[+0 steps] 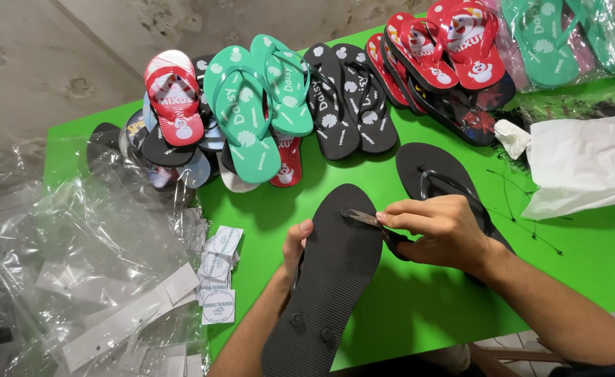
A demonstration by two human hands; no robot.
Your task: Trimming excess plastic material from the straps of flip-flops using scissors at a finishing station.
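My left hand (pixel 295 246) has its grip clenched on the upturned black sandal (pixel 332 279) near me on the green bench (pixel 419 307), while my right hand (pixel 441 232) pinches small scissors (pixel 360 217) against its sole.

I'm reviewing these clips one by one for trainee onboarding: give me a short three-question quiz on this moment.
1. True or false: the black flip-flop under the hands lies sole up.
2. Which hand holds the small scissors? A left hand, B right hand.
3. What colour is the table?

Key: 1 true; 2 B; 3 green.
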